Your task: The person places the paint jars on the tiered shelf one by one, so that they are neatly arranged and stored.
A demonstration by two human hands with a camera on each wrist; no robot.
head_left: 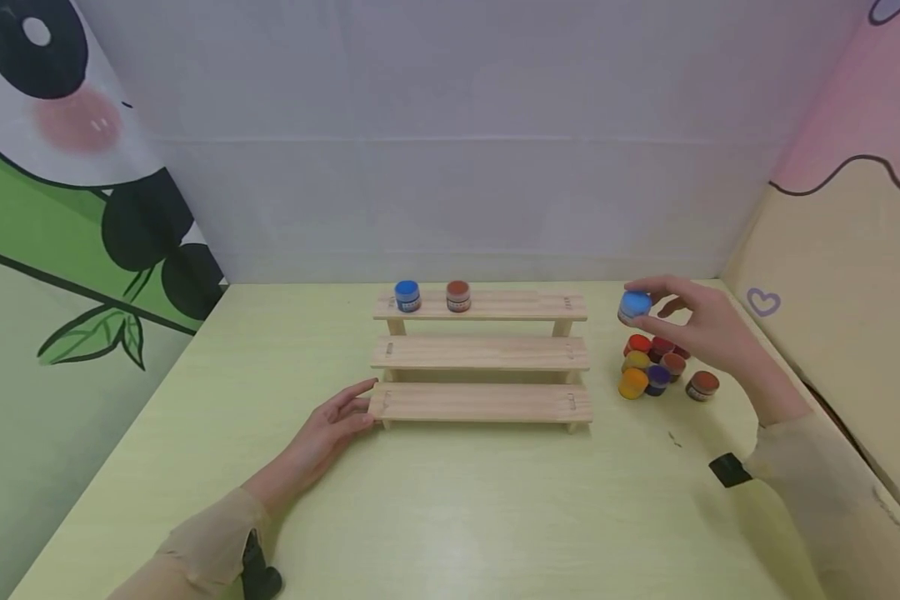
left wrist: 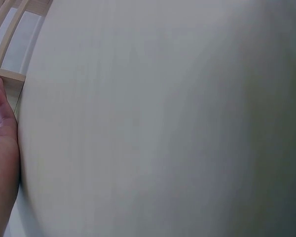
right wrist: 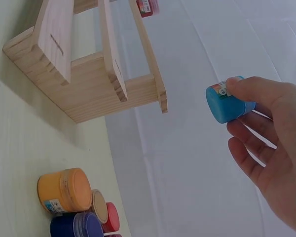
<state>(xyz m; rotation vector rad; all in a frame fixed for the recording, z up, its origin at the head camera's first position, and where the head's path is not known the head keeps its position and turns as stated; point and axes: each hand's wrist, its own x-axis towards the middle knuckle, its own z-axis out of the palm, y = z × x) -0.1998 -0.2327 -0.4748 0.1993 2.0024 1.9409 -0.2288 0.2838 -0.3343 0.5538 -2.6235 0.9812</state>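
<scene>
My right hand (head_left: 693,321) pinches a small light-blue paint jar (head_left: 634,307) between thumb and fingers, above the group of jars at the right. The right wrist view shows that blue jar (right wrist: 226,104) tilted, its label partly under the thumb. At the left end of a three-step wooden rack (head_left: 480,403), my left hand (head_left: 328,433) touches the lowest step with its fingers extended. On the top step stand a blue jar (head_left: 407,296) and a reddish-brown jar (head_left: 458,296). In the left wrist view, the left hand (left wrist: 2,143) lies against the rack's end (left wrist: 11,75).
Under the right hand, several paint jars stand close together, among them an orange-yellow jar (head_left: 633,384), a dark blue jar (head_left: 657,380) and a red jar (head_left: 637,344). A brown-lidded jar (head_left: 702,385) stands slightly apart. A pale wall (head_left: 480,200) rises behind the table (head_left: 450,508).
</scene>
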